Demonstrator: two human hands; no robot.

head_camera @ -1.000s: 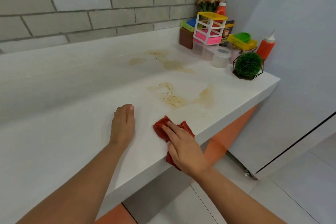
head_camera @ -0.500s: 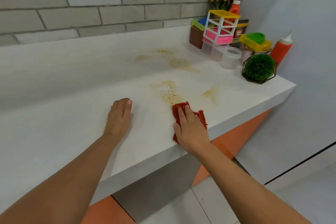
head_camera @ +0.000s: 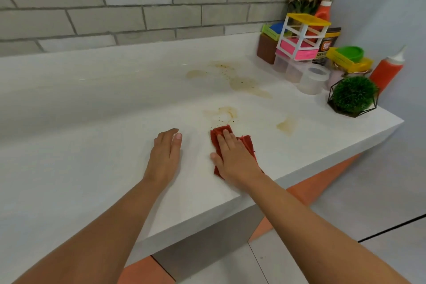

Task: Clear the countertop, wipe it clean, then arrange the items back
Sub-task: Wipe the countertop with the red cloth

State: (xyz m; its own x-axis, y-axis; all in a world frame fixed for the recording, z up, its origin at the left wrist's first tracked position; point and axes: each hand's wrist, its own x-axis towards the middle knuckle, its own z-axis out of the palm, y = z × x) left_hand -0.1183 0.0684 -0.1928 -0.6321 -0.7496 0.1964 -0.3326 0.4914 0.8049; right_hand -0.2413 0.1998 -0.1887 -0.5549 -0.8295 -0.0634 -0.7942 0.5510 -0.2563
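White matte slab bench, long, with a thick front edge.

Marks on the surface: far brown speckled stain; middle brown speckled stain; small brown smear to the right, near the front edge.

Near edge, centre: folded red cloth, lying flat, its far tip at the near fringe of the middle stain.

Far right corner, grouped close:
- brown square box
- row of clear plastic containers
- round translucent lidded tub
- green ball plant in a black wire frame
- red squeeze bottle with a white nozzle, rightmost
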